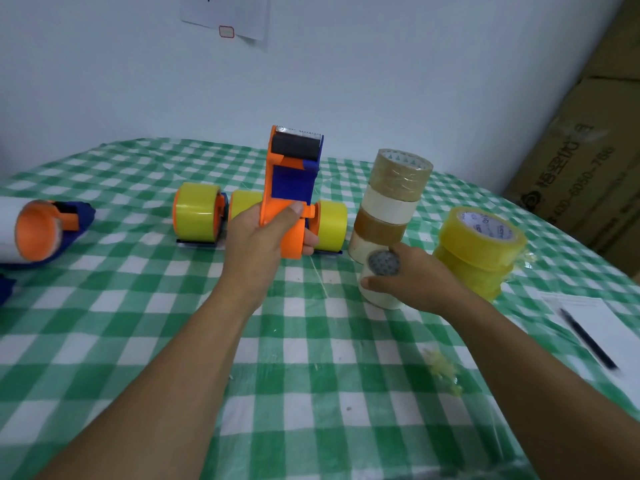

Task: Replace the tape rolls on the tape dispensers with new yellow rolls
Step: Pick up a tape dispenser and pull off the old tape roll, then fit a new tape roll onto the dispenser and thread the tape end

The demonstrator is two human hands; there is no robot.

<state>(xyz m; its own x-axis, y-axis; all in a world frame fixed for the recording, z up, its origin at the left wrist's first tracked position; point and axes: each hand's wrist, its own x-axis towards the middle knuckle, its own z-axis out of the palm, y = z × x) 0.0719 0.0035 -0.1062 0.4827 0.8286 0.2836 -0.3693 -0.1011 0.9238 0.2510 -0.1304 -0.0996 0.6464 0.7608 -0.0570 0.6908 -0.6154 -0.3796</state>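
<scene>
While the left hand (266,237) wraps fingers and thumb tightly around an orange-and-blue tape dispenser (292,174), holding it upright above the green checked tablecloth (145,341), the right hand (419,277) curls round a whitish tape roll (379,292) just in front of a stack of brown and white rolls (391,202). New yellow rolls (481,251) stand stacked to the right. Dispensers loaded with yellow tape (197,213) lie behind.

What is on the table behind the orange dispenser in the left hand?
One yellow roll shows right of the dispenser, another yellow roll left of it. The left hand and dispenser cover what lies between.
</scene>
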